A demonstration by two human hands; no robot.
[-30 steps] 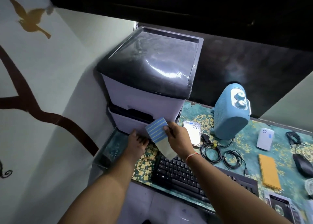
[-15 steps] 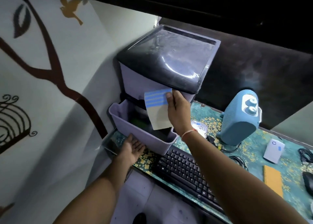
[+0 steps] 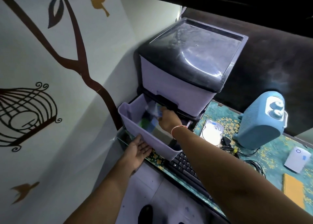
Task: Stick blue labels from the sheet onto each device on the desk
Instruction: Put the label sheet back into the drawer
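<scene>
The label sheet [image 3: 158, 111] shows only as a blurred blue patch at the fingertips of my right hand [image 3: 167, 121], which reaches deep into the open lower drawer [image 3: 153, 145] of the lilac drawer unit [image 3: 179, 86]. My left hand [image 3: 139, 147] lies palm up with straight fingers against the underside of the drawer's front. On the desk, a hard drive [image 3: 212, 133] and a white power bank [image 3: 296, 157] each carry a small blue label. The blue heater [image 3: 260, 123] stands behind them, and the black keyboard [image 3: 184, 164] lies partly under my right forearm.
The drawer sticks out over the desk's left corner and the keyboard's end. Black cables [image 3: 231, 150] lie coiled by the hard drive. An orange notebook [image 3: 293, 191] lies at the right. A decorated wall closes the left side, and a dark shelf hangs overhead.
The lower drawer has come further out. My right hand has carried the label sheet from in front of the unit down into the drawer. My left hand stays at the drawer's front.
</scene>
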